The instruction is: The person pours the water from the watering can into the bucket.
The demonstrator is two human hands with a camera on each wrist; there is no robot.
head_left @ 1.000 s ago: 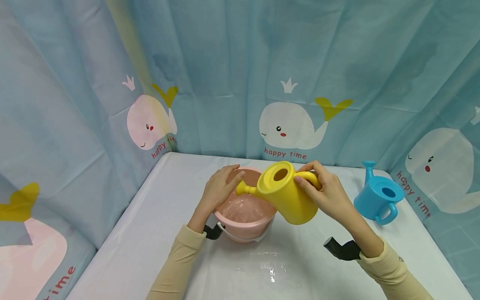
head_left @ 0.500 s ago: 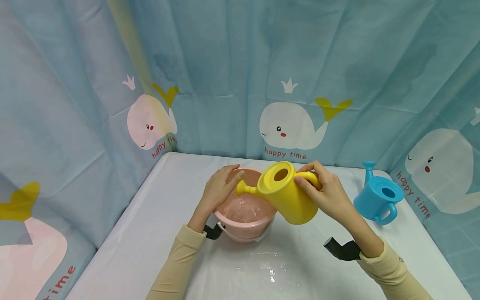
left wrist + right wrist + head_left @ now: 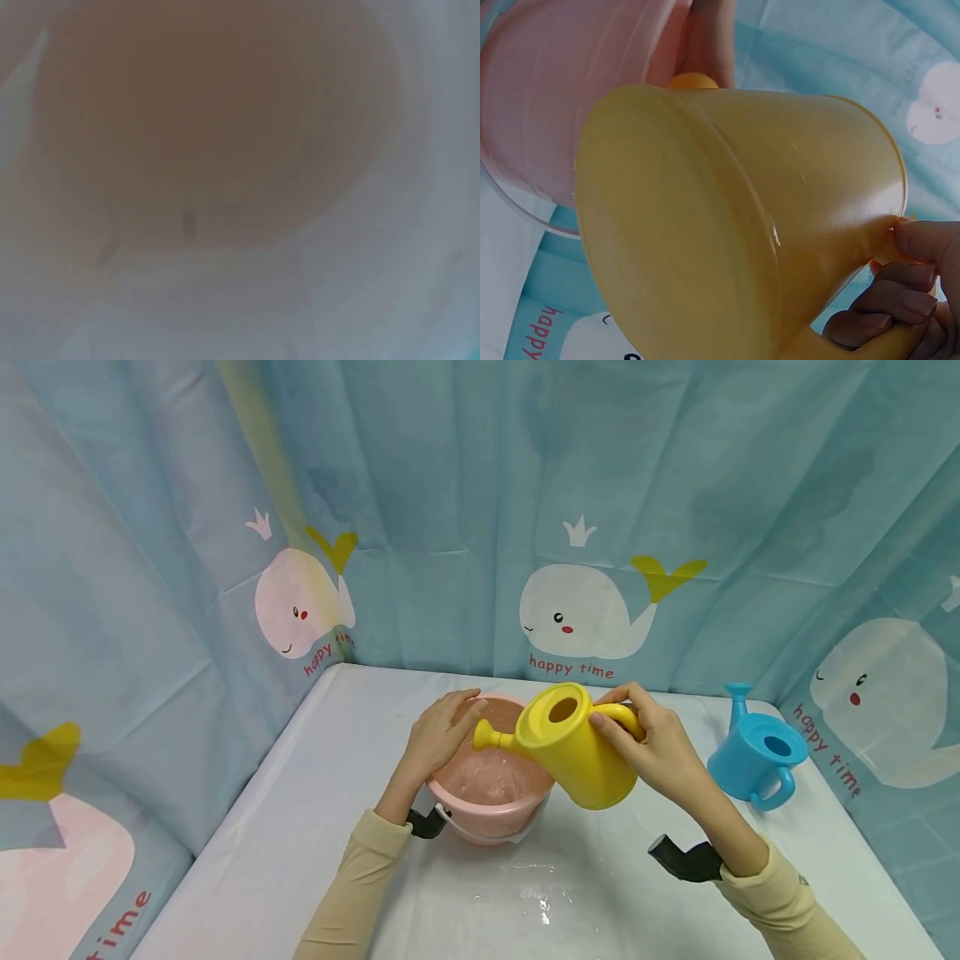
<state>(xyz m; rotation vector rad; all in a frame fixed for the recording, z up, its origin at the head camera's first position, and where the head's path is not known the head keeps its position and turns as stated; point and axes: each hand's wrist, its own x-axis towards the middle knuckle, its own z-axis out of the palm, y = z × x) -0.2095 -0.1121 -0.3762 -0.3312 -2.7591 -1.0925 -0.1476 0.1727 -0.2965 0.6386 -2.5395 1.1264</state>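
Observation:
In the head view, my right hand (image 3: 660,743) grips the handle of a yellow watering can (image 3: 577,743), tilted with its spout over a pink bucket (image 3: 487,818). Water (image 3: 491,781) ripples inside the bucket. My left hand (image 3: 438,735) rests on the bucket's left rim, fingers fairly straight, thumb near the spout head. The right wrist view shows the can's base (image 3: 675,225) up close, with my right fingers (image 3: 885,300) curled round its handle. The left wrist view is a blurred patch of pink and grey, the hand hidden.
A blue watering can (image 3: 757,756) stands at the right of the white-covered table (image 3: 315,760). Wet patches (image 3: 543,902) shine in front of the bucket. The bucket's white handle (image 3: 495,841) hangs down its front. A blue whale-print curtain (image 3: 420,593) encloses the back and sides.
The water's ripples shift inside the bucket. Both hands and the yellow watering can stay nearly still.

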